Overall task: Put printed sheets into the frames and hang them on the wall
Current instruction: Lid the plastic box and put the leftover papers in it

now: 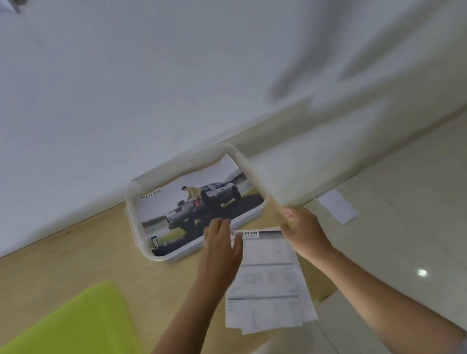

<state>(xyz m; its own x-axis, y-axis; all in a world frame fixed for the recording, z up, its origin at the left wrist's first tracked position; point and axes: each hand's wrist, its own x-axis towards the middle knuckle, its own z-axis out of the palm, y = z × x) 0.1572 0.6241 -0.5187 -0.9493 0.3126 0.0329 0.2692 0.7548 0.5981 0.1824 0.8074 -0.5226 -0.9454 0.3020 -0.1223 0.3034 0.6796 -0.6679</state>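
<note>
A white frame (137, 221) with rounded corners lies on a wooden surface against the wall, holding a printed picture (199, 203) of a silver pickup truck. Its clear front cover (252, 180) is lifted on the right side. My right hand (300, 227) pinches the lower right corner of that cover. My left hand (220, 239) rests with straight fingers on the frame's lower edge and on the top of a stack of printed sheets (267, 281) lying just below the frame.
A bright green cushion (55, 349) lies at the lower left on the wooden surface (57, 263). A white wall (151, 83) rises behind the frame. A small white paper slip (338, 205) lies on the pale tiled floor (428, 208) to the right.
</note>
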